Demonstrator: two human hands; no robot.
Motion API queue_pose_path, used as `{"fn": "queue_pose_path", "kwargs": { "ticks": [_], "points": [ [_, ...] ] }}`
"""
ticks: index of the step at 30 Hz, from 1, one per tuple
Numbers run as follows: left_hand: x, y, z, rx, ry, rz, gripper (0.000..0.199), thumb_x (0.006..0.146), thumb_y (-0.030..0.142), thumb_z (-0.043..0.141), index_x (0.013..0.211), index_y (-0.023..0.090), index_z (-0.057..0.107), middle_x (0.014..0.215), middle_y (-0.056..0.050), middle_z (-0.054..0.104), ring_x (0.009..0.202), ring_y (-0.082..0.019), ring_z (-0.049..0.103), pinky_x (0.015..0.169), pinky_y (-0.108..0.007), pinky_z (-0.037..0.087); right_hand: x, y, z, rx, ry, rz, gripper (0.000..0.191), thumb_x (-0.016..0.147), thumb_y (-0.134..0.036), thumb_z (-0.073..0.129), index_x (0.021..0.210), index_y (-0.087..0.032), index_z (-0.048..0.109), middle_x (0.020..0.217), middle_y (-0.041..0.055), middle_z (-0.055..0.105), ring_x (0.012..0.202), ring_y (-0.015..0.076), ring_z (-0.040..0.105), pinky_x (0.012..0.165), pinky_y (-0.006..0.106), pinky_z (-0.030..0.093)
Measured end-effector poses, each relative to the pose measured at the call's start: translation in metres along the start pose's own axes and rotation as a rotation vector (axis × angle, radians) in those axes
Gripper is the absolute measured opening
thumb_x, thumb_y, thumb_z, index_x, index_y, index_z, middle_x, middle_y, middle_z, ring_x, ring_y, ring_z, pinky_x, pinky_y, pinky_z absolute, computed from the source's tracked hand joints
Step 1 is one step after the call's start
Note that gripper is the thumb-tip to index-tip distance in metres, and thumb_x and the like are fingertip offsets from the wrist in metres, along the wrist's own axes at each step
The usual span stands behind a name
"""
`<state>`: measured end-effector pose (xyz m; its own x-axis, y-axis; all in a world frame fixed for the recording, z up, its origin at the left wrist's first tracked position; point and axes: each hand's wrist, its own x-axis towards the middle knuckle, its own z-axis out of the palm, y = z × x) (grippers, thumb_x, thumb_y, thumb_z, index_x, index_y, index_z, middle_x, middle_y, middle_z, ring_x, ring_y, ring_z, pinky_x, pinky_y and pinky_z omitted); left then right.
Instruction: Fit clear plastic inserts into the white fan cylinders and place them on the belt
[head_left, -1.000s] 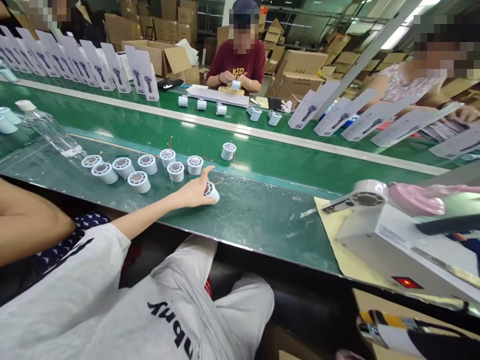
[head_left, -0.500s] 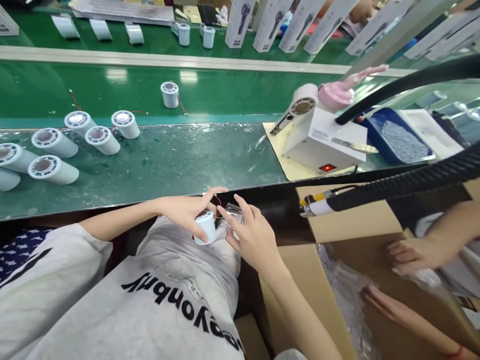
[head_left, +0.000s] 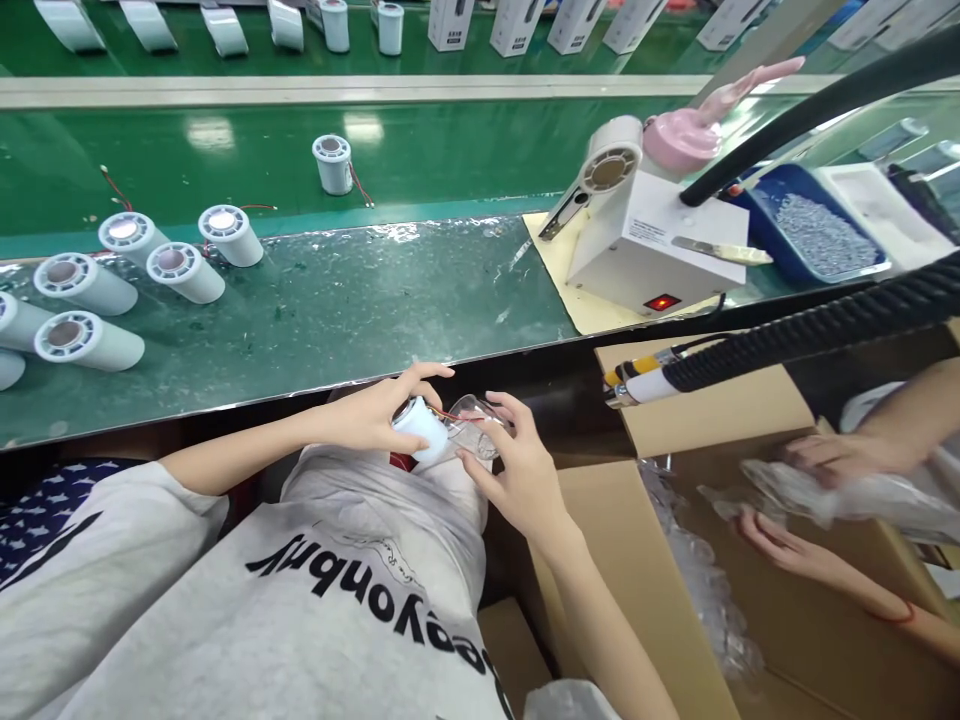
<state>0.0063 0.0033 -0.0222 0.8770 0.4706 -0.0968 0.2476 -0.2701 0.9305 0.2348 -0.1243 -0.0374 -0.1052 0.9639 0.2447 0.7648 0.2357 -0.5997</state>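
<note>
Over my lap, my left hand [head_left: 396,408] is closed round a light-blue cylindrical housing [head_left: 421,432], tilted with its base toward the right. My right hand [head_left: 517,458] grips a clear plastic cup-like part [head_left: 472,425] between thumb and fingers. The clear part sits right up against the housing's end; whether they are joined I cannot tell. Thin red and yellow wires [head_left: 448,414] run from the housing over to the clear part. Similar housings [head_left: 186,272] stand on the bench at the left, some with wires out.
A white machine with a red lit switch [head_left: 661,302] stands on the bench at right, near a blue tray of small clear pieces [head_left: 825,232]. Below hangs a black corrugated hose [head_left: 825,318]. A co-worker's hands [head_left: 840,460] handle clear plastic over a cardboard box [head_left: 626,580].
The housing has tipped over toward the right, and the clear part has turned and come against its end. The co-worker's hands have lifted clear plastic from the box.
</note>
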Motion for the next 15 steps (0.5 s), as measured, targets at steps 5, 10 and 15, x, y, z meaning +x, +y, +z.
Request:
{"fn": "queue_pose_path", "kwargs": {
  "ticks": [5,10,15],
  "points": [
    [0.006,-0.004,0.003,-0.018,-0.134,0.054,0.072,0.092,0.03,0.063,0.157,0.026,0.035,0.121,-0.007,0.075,0.096,-0.02,0.071,0.085,-0.031,0.05,0.004,0.007,0.004,-0.061,-0.132,-0.025,0.036,0.089,-0.015,0.067,0.122,-0.026,0.075,0.147,0.0161,0.058,0.128,0.0369,0.062,0.098,0.056,0.06],
    [0.008,-0.001,0.007,0.16,-0.068,0.094,0.068,0.092,0.039,0.072,0.154,0.026,0.048,0.128,-0.01,0.072,0.113,-0.026,0.068,0.095,-0.036,0.05,0.01,0.016,0.003,0.349,-0.225,0.092,0.005,0.087,-0.028,0.077,0.087,-0.023,0.075,0.135,0.0121,0.063,0.129,0.0325,0.062,0.108,0.052,0.054],
    [0.012,-0.016,0.015,0.112,0.122,0.223,0.077,0.079,0.054,0.086,0.144,0.024,0.061,0.118,-0.011,0.07,0.109,-0.027,0.065,0.101,-0.042,0.052,0.012,0.006,0.006,0.568,-0.112,0.263,0.043,0.097,-0.055,0.063,0.07,-0.021,0.066,0.11,0.0112,0.067,0.1,0.0257,0.068,0.082,0.038,0.059]
  ]
}}
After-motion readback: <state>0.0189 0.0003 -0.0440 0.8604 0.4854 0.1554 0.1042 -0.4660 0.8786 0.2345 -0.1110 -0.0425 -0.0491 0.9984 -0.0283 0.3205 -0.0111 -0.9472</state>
